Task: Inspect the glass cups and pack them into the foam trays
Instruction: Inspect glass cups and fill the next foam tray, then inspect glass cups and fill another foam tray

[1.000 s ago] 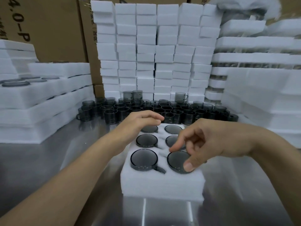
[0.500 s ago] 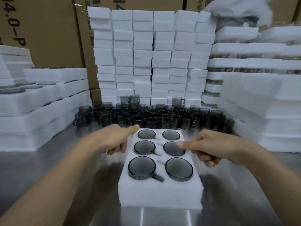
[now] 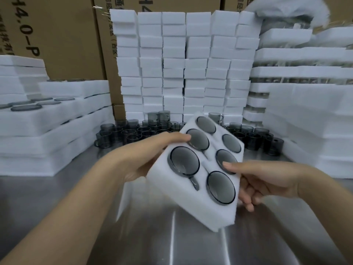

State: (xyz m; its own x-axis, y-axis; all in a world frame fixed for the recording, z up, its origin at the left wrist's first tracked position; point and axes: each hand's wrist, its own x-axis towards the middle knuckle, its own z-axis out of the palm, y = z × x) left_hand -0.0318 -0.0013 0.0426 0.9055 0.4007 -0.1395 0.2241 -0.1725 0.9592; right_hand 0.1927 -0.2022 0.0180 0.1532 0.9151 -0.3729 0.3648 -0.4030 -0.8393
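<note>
- A filled foam tray [image 3: 193, 205] is held above the middle of the steel bench [image 3: 57, 197], tilted so that its far end is raised and its top face is turned toward the viewer; six smoky glass cups [image 3: 184, 163] are seated in its pockets, in two rows of three.
- The left hand [image 3: 145, 155] is clamped on the tray's left edge, the thumb laid across the top by the middle cup, fingers hidden behind the foam.
- The right hand [image 3: 263, 180] is closed on the right edge, the thumb pressed flat over a cup and the fingers curled underneath.
- Thumbs placed over the cups probably serve to keep them from sliding out while the tray is tipped.
- Loose unpacked cups [image 3: 133, 134] are crowded along the bench's far edge, within reach for the next tray.
- Stacks of packed trays [image 3: 47, 119] are kept at the left edge, and foam blocks [image 3: 183, 64] are piled behind.
- The tray seems complete and ready to be stacked.
</note>
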